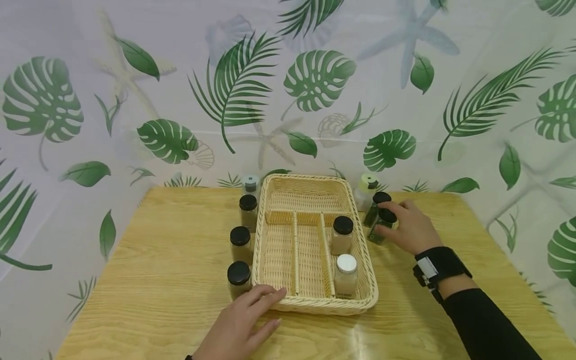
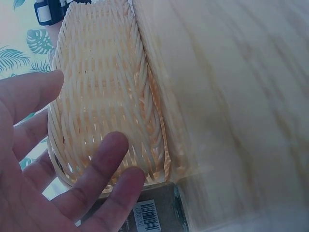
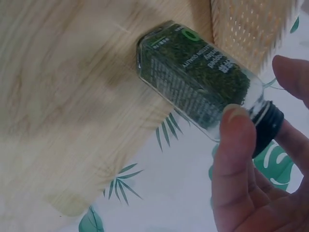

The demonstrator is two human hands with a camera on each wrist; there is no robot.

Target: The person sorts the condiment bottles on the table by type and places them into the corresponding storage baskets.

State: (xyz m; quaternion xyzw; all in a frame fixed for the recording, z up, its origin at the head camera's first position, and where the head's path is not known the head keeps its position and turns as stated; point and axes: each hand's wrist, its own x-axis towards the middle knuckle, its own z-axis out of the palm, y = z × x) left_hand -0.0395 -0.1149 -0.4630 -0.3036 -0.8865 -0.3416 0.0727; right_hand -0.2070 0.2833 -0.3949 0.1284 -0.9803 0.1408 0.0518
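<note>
My right hand [image 1: 411, 227] has thumb and fingers around the black cap of a glass jar of dried green herbs [image 3: 193, 72], just right of the wicker basket. Another black-capped jar [image 1: 371, 215] stands right behind it in the head view. My left hand [image 1: 243, 322] rests relaxed at the near left corner of the wicker basket [image 1: 315, 303], fingertips over its rim. In the basket's right compartment stand a black-capped jar [image 1: 342, 240] and a white-capped jar [image 1: 346, 280]. A jar with a barcode label [image 2: 147, 215] lies close below the left fingers in the left wrist view.
Along the basket's left side stand several jars, the nearest a black-capped one [image 1: 238, 277] and the farthest a pale-capped one [image 1: 250, 184]. A jar with a yellow-green cap [image 1: 366, 190] is at the back right. A leaf-patterned cloth [image 1: 324, 115] rises behind the wooden table [image 1: 157, 280].
</note>
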